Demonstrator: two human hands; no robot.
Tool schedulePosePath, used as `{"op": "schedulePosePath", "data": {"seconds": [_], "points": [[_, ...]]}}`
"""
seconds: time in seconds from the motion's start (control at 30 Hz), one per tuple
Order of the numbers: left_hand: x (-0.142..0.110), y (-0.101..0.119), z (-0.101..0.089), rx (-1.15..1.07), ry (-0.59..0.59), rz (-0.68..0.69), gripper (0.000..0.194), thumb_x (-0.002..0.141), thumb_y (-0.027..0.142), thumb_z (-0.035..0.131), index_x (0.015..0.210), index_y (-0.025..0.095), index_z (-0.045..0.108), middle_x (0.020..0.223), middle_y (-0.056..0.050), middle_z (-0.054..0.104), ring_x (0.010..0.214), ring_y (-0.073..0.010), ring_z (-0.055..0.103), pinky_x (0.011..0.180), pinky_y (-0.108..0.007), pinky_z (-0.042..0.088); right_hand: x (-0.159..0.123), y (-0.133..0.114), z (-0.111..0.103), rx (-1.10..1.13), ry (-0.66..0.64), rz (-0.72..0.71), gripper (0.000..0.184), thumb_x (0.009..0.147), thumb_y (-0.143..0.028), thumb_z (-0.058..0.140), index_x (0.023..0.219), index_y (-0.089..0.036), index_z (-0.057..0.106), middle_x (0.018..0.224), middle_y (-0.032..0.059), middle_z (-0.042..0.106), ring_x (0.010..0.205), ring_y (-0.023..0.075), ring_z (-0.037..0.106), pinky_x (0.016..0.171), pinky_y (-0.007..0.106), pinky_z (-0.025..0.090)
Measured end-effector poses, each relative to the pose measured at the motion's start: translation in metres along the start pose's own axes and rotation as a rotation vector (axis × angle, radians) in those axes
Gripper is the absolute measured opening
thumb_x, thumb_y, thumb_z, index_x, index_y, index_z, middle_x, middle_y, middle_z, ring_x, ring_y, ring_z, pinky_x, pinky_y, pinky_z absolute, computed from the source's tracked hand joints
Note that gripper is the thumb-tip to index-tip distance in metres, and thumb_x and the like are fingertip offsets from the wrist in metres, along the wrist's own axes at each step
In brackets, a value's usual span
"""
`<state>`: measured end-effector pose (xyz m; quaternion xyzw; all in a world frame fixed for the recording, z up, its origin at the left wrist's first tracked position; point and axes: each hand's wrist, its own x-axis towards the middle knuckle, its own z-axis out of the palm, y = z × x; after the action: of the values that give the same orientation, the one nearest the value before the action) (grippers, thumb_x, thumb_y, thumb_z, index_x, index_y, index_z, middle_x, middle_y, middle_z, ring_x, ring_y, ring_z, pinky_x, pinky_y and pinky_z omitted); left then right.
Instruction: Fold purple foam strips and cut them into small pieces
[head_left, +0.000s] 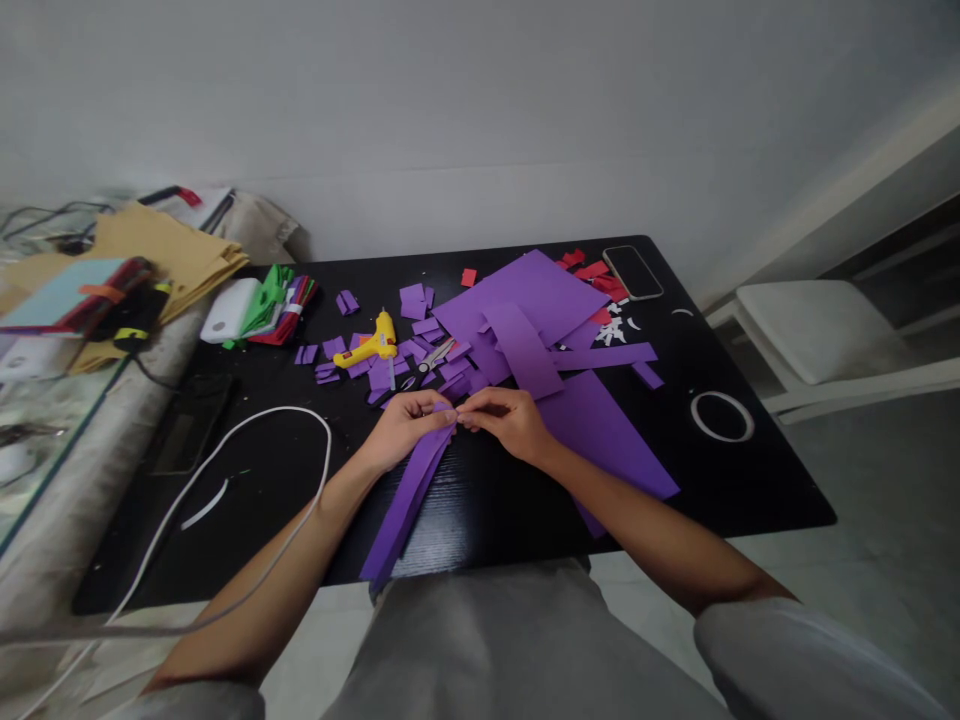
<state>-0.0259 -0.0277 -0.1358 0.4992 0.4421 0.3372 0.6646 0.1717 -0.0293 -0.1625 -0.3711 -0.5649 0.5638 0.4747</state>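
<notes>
At the far left of the tabletop (757, 480), a white cable (328, 452) loops across the view and passes in front of the left forearm; keeping it clear of the paper would spare a snag. Further in lies a yellow glue gun (384, 338), among purple scraps (412, 300) and a pair of scissors (435, 356).

Next comes the left hand (401, 430), closed on a long purple strip (405, 497) near its upper end, the thumb lying on top. The strip looks doubled and slants down toward the wearer, its lower end reaching past the near edge. The right hand (514, 420) meets it there, thumb and forefinger brought together in a pinch on that upper end (the exact fold between the fingertips is too small to make out).

To do this well, the left hand should act as a steady clamp, close to the worked end, while the right makes small, light presses; squeezing hard could crease the paper. Lining up the long edges first would keep the layers from skewing.

Right of the hands, a large purple sheet (619, 435) lies partly under the right forearm, with a phone (634, 272) and a white ring (694, 412) beyond.
</notes>
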Motion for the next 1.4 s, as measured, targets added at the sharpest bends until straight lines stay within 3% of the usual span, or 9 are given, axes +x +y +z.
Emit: {"op": "schedulePosePath", "data": {"seconds": [0.6, 0.83, 1.4], "points": [[0.0, 0.002, 0.0, 0.034, 0.014, 0.023, 0.027, 0.076, 0.038, 0.08, 0.079, 0.013, 0.071, 0.069, -0.001, 0.07, 0.057, -0.0105, 0.058, 0.058, -0.021, 0.043, 0.001, -0.007, 0.001, 0.052, -0.021, 0.108, 0.027, 0.071, -0.041, 0.085, 0.085, -0.019, 0.077, 0.072, 0.0011, 0.073, 0.061, 0.0125, 0.066, 0.066, 0.028, 0.058], [0.001, 0.001, -0.002, 0.057, 0.024, 0.043, 0.026, 0.078, 0.037, 0.078, 0.078, 0.013, 0.07, 0.07, -0.001, 0.07, 0.058, -0.0101, 0.058, 0.058, -0.021, 0.043, 0.0, -0.011, 0.0, 0.077, -0.04, 0.156, 0.029, 0.079, -0.045, 0.077, 0.082, -0.016, 0.072, 0.067, 0.0016, 0.07, 0.058, 0.0132, 0.065, 0.062, 0.028, 0.057], [0.001, 0.0, 0.002, 0.168, -0.008, 0.1, 0.03, 0.082, 0.042, 0.073, 0.075, 0.014, 0.067, 0.063, 0.002, 0.062, 0.053, -0.0083, 0.047, 0.053, -0.021, 0.035, 0.0, -0.007, 0.002, 0.039, -0.074, 0.169, 0.021, 0.078, -0.036, 0.073, 0.077, -0.017, 0.063, 0.061, -0.0023, 0.064, 0.053, 0.0114, 0.062, 0.058, 0.026, 0.054]]}}
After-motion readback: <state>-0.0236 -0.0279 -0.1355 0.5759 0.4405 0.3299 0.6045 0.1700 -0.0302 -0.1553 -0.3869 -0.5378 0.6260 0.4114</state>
